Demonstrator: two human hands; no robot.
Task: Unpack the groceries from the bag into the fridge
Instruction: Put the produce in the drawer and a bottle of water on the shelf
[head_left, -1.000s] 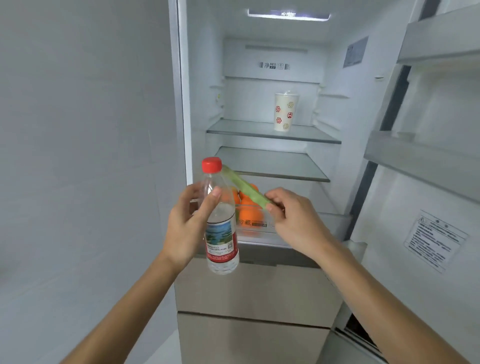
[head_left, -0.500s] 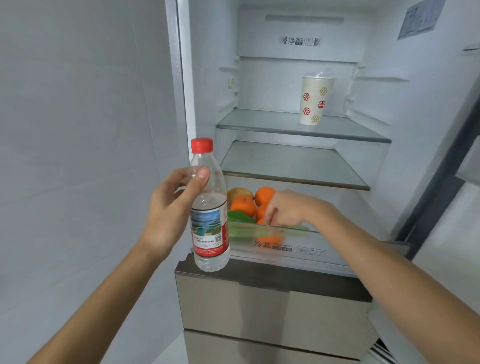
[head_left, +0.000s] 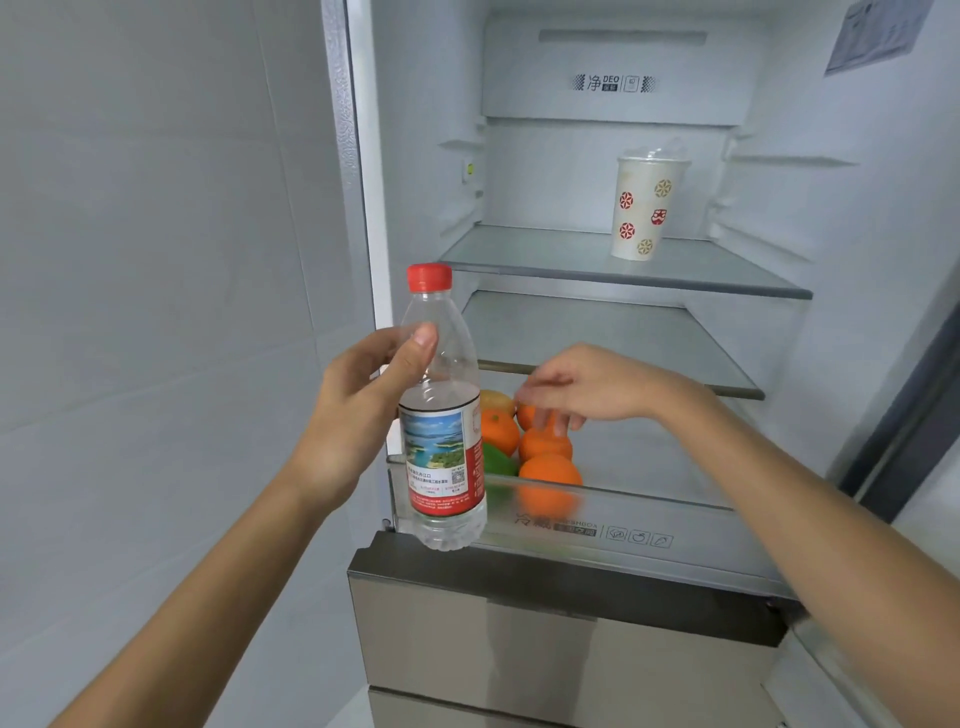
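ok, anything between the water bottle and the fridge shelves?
Nothing visible blocks it. The left hand grips the water bottle before the open fridge. The middle shelf behind it shows nothing on it; the paper cup stands on the upper shelf, right side. The right hand is beside the bottle, over the oranges.

Green produce (head_left: 500, 460): bottle (head_left: 441, 452) is hiding its left part (kind unclear); drawer front (head_left: 675, 515) is blurring the nearest orange (head_left: 549, 470).
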